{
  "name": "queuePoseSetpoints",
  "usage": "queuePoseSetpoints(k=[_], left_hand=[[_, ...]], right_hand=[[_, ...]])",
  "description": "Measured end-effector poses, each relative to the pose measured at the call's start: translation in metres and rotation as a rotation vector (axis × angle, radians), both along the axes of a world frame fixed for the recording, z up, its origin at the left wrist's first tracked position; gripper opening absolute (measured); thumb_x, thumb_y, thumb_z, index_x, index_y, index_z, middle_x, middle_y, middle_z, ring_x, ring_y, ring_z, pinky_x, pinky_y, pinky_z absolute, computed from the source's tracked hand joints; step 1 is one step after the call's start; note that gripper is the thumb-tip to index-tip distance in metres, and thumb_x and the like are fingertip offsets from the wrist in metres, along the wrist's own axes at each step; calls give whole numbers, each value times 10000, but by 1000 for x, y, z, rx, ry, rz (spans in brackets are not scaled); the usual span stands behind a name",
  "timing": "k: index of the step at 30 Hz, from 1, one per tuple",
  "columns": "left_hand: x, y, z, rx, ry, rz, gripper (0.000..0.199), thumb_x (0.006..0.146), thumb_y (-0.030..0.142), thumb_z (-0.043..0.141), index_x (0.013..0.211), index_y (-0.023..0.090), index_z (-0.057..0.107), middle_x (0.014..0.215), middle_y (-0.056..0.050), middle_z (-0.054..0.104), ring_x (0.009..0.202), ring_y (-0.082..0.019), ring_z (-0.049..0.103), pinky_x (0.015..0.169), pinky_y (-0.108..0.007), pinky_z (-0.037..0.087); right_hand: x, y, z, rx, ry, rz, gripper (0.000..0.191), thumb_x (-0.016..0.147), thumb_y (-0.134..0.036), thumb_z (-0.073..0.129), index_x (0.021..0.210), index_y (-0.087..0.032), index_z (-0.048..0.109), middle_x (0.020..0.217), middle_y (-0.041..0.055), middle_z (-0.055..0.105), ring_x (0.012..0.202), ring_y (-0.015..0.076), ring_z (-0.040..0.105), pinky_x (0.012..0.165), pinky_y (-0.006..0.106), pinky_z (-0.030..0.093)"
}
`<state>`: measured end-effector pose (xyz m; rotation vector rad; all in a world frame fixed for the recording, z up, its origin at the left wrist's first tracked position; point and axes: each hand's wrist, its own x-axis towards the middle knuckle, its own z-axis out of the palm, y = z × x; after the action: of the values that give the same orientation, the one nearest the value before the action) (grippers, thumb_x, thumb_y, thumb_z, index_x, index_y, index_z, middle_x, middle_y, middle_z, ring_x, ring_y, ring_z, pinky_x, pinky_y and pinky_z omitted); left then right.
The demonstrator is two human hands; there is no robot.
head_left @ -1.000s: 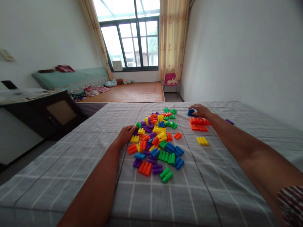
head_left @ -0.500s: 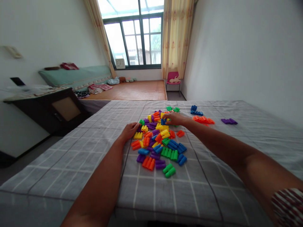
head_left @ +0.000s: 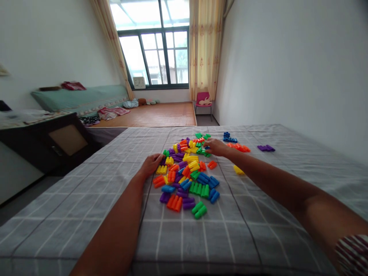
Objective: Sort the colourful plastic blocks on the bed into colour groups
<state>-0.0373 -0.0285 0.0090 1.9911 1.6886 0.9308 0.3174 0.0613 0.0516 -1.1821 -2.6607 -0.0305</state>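
Head view: the right hand (head_left: pixel 217 147) pinches a small blue block (head_left: pixel 206 147) at the pile's far right side; the fingers cover too much to tell its long axis. The left hand (head_left: pixel 151 164) rests against the left edge of the multicoloured pile (head_left: pixel 183 165), fingers close together; whether they grip anything, I cannot tell. Nearer, a green row (head_left: pixel 199 189) lies lengthwise left to right, tubes pointing toward the wearer. Well apart, a purple row (head_left: pixel 266 148) also runs left to right. Beneath is grey checked cloth (head_left: pixel 100 218); beyond, a bed (head_left: pixel 161 113) and window (head_left: pixel 153 57).
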Motion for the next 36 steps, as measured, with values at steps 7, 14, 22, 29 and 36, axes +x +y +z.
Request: queuePoseSetpoints(k=[7, 14, 22, 29, 36], left_hand=[[4, -5, 8, -16, -38, 29, 576, 804, 625, 425, 943, 159, 734, 925, -48, 739, 858, -218, 643, 734, -264, 477], [6, -7, 11, -59, -104, 53, 606, 760, 673, 453, 922, 164, 737, 922, -50, 742, 876, -230, 639, 745, -273, 488], [7, -8, 14, -77, -113, 78, 619, 724, 709, 475, 881, 173, 741, 926, -45, 744, 889, -237, 641, 751, -275, 495], [6, -7, 13, -72, -108, 81, 610, 726, 705, 480, 875, 174, 741, 940, -49, 743, 900, -241, 645, 777, -280, 492], [7, -8, 12, -90, -133, 72, 624, 731, 707, 485, 919, 167, 736, 942, -52, 743, 899, -247, 644, 754, -286, 497]], right_hand=[[80, 70, 24, -3, 304, -404, 237, 833, -285, 583, 998, -183, 718, 983, 56, 727, 835, 168, 660, 757, 251, 487], [162, 109, 5, -501, 279, -649, 499, 644, -290, 793, 1115, -154, 701, 1114, 130, 692, 946, 235, 659, 799, 304, 511], [170, 112, -25, -452, 193, -480, 530, 570, -377, 808, 1061, -193, 730, 1087, 82, 709, 954, 275, 647, 818, 326, 510], [178, 118, -13, -376, 182, -628, 531, 611, -371, 791, 1084, -139, 721, 1075, 144, 702, 968, 290, 649, 818, 326, 506], [131, 137, -13, -236, 235, -547, 426, 822, -419, 587, 1141, -155, 684, 1127, 121, 691, 1014, 233, 635, 874, 314, 490]])
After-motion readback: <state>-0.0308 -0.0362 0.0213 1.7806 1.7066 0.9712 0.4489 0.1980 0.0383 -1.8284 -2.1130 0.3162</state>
